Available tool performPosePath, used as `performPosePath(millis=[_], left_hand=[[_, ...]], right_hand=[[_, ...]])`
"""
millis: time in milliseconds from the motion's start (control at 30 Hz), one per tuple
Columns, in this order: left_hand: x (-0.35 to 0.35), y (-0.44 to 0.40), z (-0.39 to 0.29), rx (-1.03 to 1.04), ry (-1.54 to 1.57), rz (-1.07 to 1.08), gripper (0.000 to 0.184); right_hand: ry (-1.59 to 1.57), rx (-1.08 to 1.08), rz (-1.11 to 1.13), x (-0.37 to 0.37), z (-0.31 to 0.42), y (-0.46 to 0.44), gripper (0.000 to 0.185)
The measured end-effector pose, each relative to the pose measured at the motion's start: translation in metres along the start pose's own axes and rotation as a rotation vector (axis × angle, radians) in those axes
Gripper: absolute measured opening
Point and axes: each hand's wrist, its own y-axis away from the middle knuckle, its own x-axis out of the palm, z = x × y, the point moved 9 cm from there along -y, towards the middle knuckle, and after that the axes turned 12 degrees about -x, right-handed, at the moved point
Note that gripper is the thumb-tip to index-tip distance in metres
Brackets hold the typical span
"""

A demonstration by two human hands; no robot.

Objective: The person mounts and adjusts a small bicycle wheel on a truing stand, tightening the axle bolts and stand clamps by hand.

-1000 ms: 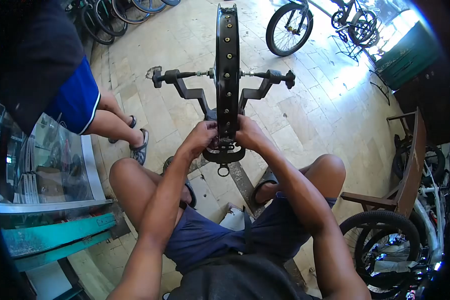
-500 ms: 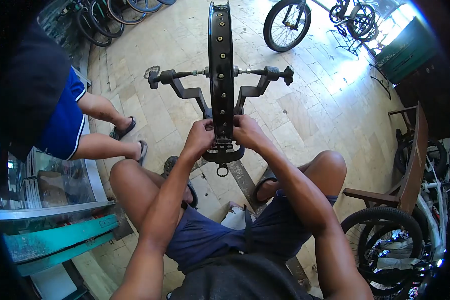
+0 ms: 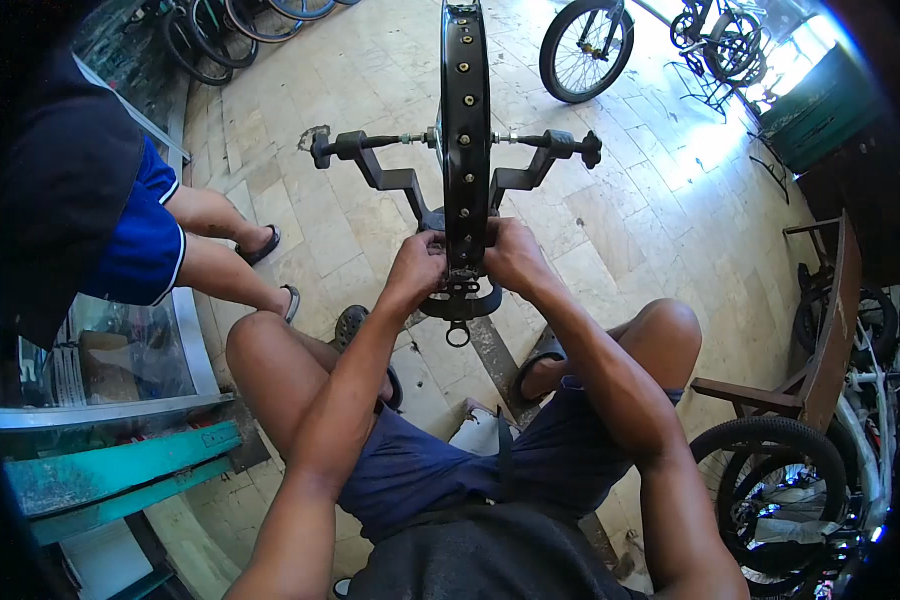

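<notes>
- Curled the fingers of the left hand in narrow at the left side of a narrow, upright black metal wheel rim, near its lower end; could not tell just what was pinched, with the fingertips partly hidden.
- Bent the fingers of the right hand in narrow at the opposite side of the rim, level with the left ones; could not tell their exact grip either.
- Had the rim edge-on between the two sets of fingers, reaching well beyond them, with small gold-coloured fittings in a row along its middle.
- Had a black metal stand with two bent arms around the rim, forking outward just beyond the fingers to dark knobs at either end.
- Had a small round metal ring on the near side of the fingers, at the stand's base.
- Had another person in blue shorts well apart, left of the fingers, above a teal wooden bench.
- Had a brown wooden bench and a black bicycle tyre well to the right of the fingers.
- Had pale floor tiles all around below.
</notes>
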Motion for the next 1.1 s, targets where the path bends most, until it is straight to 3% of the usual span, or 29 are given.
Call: performPosePath(millis=[233,300,400,633,700,933,1000,1100], left_hand=[[-0.009,0.008,-0.013,0.038,0.092,-0.030,0.018],[-0.009,0.010,-0.014,0.013,0.042,-0.001,0.022],[-0.005,0.011,-0.015,0.036,-0.027,0.019,0.026],[-0.007,0.013,-0.015,0.033,-0.067,0.006,0.031],[-0.009,0.008,-0.016,0.065,-0.086,0.010,0.044],[-0.007,0.003,-0.010,0.085,-0.073,0.040,0.044],[-0.009,0.000,-0.006,0.070,-0.251,-0.041,0.041],[-0.006,-0.002,-0.007,0.135,-0.262,-0.046,0.039]], right_hand=[[-0.182,0.029,-0.048,-0.002,0.000,-0.002,0.030],[-0.242,0.146,0.012,0.002,-0.009,0.000,0.031],[-0.280,0.090,0.057,0.006,-0.011,-0.001,0.032],[-0.214,0.070,0.117,0.012,-0.020,-0.010,0.034],[-0.148,0.019,0.069,0.011,-0.019,-0.014,0.035],[-0.113,0.127,0.137,0.015,-0.029,-0.006,0.036],[-0.092,0.076,0.099,0.013,-0.028,-0.004,0.037],[-0.155,0.078,0.056,0.012,-0.023,-0.002,0.038]])
